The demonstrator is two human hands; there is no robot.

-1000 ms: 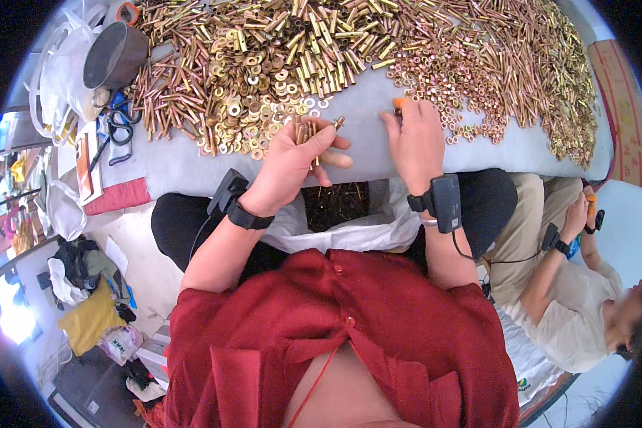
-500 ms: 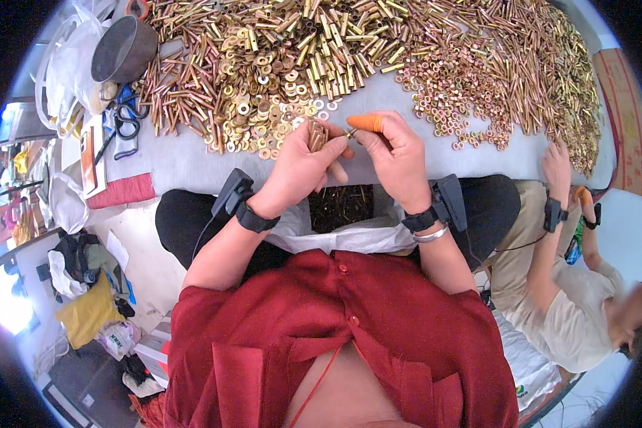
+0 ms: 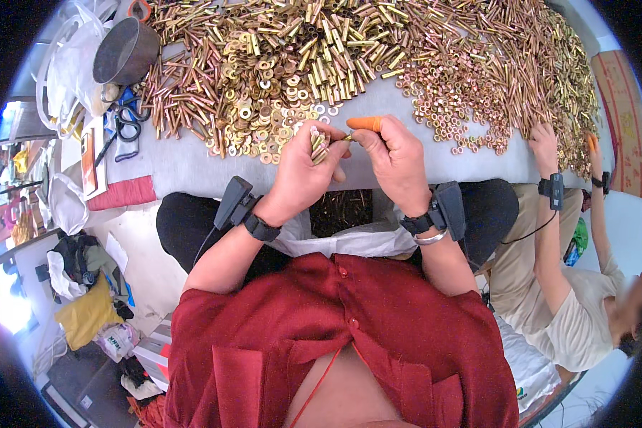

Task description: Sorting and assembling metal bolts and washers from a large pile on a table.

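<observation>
Fingers (image 3: 319,137) of the left hand (image 3: 301,175) are curled tight around a small bundle of brass tubes (image 3: 319,145) at about 12 o'clock above the lap, while the right hand (image 3: 396,167), its orange-capped fingertip (image 3: 364,123) up, pinches one more piece against the bundle's tip. Feeding each piece in parallel and keeping ends flush should stop the bundle splaying. Loose brass parts (image 3: 349,57) cover the surface (image 3: 185,167) from 10 to 2 o'clock.

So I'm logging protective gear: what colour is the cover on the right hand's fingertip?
Orange finger cot, seen in the head view.
</observation>
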